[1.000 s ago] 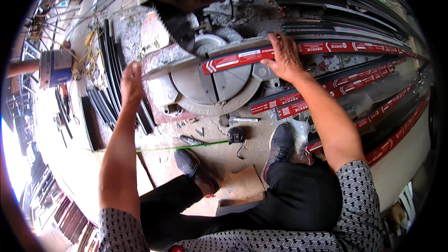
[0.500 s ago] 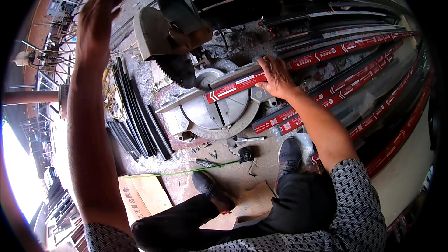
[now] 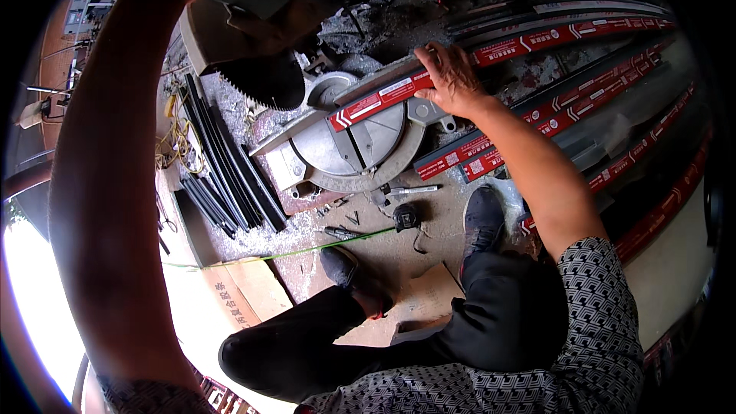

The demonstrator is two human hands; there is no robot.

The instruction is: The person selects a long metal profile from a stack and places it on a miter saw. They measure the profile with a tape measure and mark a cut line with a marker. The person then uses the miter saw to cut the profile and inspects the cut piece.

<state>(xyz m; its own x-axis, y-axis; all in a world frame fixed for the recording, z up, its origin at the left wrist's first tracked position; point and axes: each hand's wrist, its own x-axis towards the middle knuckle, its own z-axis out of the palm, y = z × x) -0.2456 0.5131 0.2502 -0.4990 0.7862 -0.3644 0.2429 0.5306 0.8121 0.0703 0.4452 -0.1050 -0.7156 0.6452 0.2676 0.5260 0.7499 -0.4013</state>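
Right hand (image 3: 452,77), fingers spread flat, pins the red-taped profile (image 3: 399,92) on the saw base (image 3: 360,146) mid-frame; your left hand's grip, upper left, is cut off, can't tell.

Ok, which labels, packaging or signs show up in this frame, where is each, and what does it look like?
Red label strip: on the metal bar across the saw table, under the right hand; long, red with white marks.
More red strips: on the bars stacked at right; same red and white.
Flattened cardboard: on the floor by the left shoe; tan, dark print.
Boards: upper left, far off; too small to make out.
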